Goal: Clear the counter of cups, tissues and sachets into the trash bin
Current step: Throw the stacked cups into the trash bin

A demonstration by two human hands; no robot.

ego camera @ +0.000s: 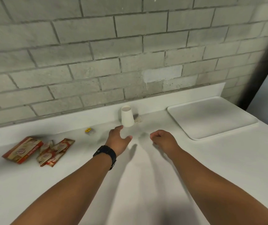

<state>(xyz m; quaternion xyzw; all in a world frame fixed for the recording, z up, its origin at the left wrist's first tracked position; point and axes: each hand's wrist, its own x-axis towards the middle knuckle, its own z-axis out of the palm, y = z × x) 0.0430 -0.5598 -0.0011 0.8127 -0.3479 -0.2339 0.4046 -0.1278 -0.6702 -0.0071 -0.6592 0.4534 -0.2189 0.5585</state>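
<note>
A white paper cup (127,117) stands upside down near the back of the white counter (81,176). A small crumpled tissue (138,119) lies just right of it. My left hand (119,140), with a black watch on the wrist, reaches toward the cup with fingers spread, its fingertips just short of the cup's base. My right hand (162,139) hovers to the right with fingers curled, holding nothing. Red and cream sachets (53,151) and a matching sachet box (23,150) lie at the left. A small yellow-labelled packet (89,131) sits between them and the cup.
A white tray (211,117) rests on the counter at the right. A grey brick wall (113,54) runs along the back behind a low white upstand. The counter's right end drops off past the tray. No trash bin is in view.
</note>
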